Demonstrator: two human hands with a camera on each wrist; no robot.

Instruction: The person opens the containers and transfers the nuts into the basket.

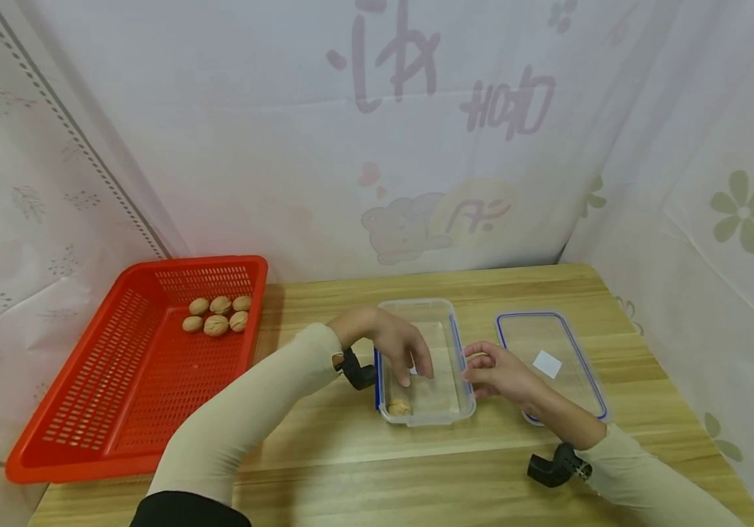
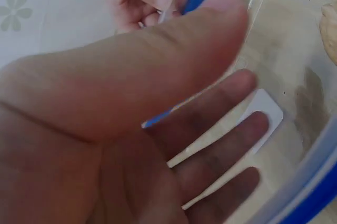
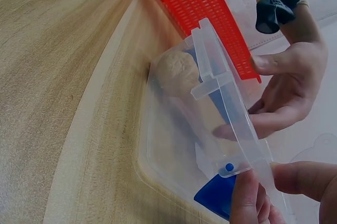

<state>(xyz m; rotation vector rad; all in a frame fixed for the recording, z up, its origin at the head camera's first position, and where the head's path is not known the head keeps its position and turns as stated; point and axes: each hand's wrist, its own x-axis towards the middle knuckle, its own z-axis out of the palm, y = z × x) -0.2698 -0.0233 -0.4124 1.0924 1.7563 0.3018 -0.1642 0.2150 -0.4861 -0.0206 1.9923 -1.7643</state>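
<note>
A clear plastic food container point(image 1: 426, 419) with blue latches stands on the table, its long sides running away from me. One walnut point(image 1: 400, 407) lies inside at its near left corner. Over the container's opening hangs my left hand point(image 1: 398, 340), fingers loosely spread and pointing down, nothing between them. In the left wrist view a white label point(image 2: 268, 113) shows beyond the fingertips. My right hand point(image 1: 498, 372) pinches the container's right rim between thumb and fingers, right by a blue latch point(image 3: 217, 195) seen in the right wrist view.
At the left, a red plastic basket point(image 1: 132, 351) holds several walnuts point(image 1: 216, 325) in its far right corner. A clear lid point(image 1: 551, 337) with a blue seal lies right of the container, partly behind my right forearm. Printed curtains point(image 1: 271, 161) enclose the wooden table point(image 1: 383, 483).
</note>
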